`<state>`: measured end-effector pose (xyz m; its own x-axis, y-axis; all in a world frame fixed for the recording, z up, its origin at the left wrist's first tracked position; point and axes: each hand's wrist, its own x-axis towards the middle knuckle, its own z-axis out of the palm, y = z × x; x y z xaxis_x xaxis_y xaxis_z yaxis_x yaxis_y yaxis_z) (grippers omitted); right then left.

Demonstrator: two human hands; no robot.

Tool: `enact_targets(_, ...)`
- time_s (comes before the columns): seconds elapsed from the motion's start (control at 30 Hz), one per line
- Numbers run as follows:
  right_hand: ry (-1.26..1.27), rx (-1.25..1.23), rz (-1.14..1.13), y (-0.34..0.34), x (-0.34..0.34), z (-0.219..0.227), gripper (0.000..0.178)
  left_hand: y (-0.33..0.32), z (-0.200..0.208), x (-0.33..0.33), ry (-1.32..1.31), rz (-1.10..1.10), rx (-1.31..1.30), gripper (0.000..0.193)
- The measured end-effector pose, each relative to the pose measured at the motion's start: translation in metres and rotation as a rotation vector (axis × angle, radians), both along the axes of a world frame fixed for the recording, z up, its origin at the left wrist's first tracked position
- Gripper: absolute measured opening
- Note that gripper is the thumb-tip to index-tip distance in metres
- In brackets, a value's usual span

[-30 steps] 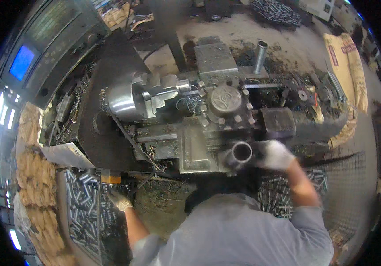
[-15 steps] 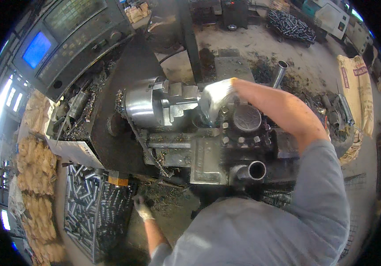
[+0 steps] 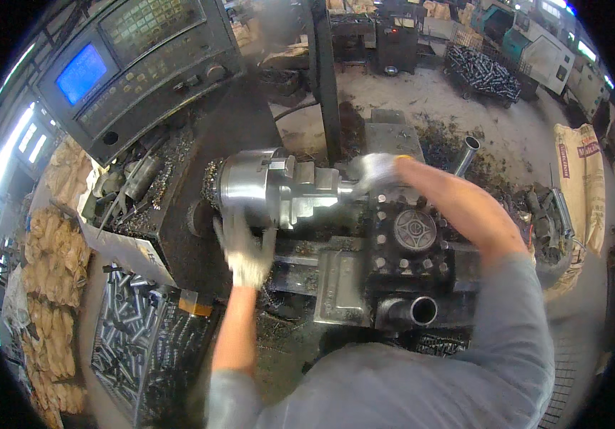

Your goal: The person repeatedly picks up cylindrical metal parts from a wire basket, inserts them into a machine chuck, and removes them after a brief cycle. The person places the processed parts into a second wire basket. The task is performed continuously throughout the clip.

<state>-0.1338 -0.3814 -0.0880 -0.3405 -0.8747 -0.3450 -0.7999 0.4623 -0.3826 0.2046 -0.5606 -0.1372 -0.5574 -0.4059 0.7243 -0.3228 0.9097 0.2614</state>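
Observation:
A steel lathe chuck (image 3: 247,187) with stepped jaws (image 3: 311,187) sits in the middle. From the jaws' right end a short shiny metal piece (image 3: 347,187) sticks out. My right hand (image 3: 375,171), in a pale glove, is closed around its outer end; the fingers are partly hidden and slightly blurred. Just below the chuck's near side is my left hand (image 3: 244,250), gloved too, its fingers spread upward with nothing in them. Whether its fingertips touch the chuck I cannot tell. To the right stands the tool post (image 3: 415,229) with several bolts around it.
A control panel (image 3: 136,71) with a blue screen rises at the upper left. Below left, a bin (image 3: 139,372) holds many metal tubes. One open tube (image 3: 422,311) points up near my body; another (image 3: 468,150) leans beyond my right arm. Metal chips lie about the machine.
My left hand has come up from beside the tube bin to the chuck, its fingers now spread. My right hand stays at the jaws' right end. The whole view has shifted slightly.

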Motion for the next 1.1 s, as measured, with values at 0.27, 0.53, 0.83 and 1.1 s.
enact_targets(0.27,-0.469,0.519,-0.029,-0.045,-0.021,-0.007,0.063,-0.052,0.034,-0.086,-0.098,-0.044,-0.153,0.065)
enact_targets(0.53,0.501,0.057,0.262,0.026,-0.027,-0.016,0.025,-0.051,0.038,-0.083,-0.126,-0.062,-0.169,0.067)
enact_targets(0.83,0.12,-0.951,-0.686,0.146,0.028,0.074,0.076,-0.044,0.047,-0.077,-0.113,-0.086,-0.257,0.074)
enact_targets(1.1,0.374,-0.891,-0.49,0.122,0.261,0.136,0.085,0.079,0.075,-0.004,0.251,-0.99,1.004,0.07)
